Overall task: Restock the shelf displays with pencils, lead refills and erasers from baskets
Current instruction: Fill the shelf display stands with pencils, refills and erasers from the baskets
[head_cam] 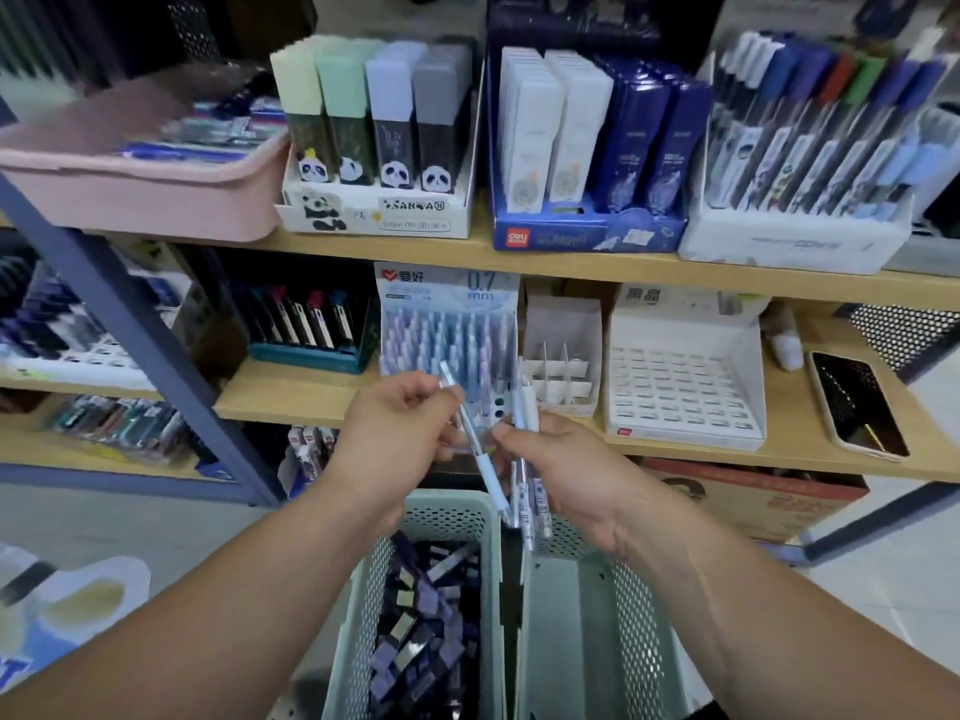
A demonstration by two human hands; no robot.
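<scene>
Landmark = 0.7 mm pencil display box (451,324), mid shelf, nearly full of pale blue/lilac mech. pencils standing in rows.

Step in hand, as I read it: feeding pencils one by one into that box. To do it well: pull a single pencil clear of the bunch, keep it upright, tip down, aim for the few open holes at the box's front right corner, don't knock the neighbours over. Slots look tight, so seat each straight, no forcing.

Containers, big to small:
- Wooden shelf unit (322,392) carries the display box.
- Two pale green perforated baskets directly below/in front of box: left basket (358,605) heaped w/ small purple and dark packs, prob. lead refills or erasers, can't tell; right basket (644,631) looks about empty.
- Pink tub (140,189) up-left of box, holds flat packets, blurred.
- White slotted tray (685,387) right of box, all slots bare.
- Small white divider box (561,366) betw. the two, empty.

Hands, just in front of box:
- Right hand (566,475) closed round a bunch of pencils (530,491), thumb on top.
- Left hand (395,433) pinching one light blue pencil (480,454) thumb-to-fingers, other fingers curled, pencil slanting toward the bunch.
</scene>
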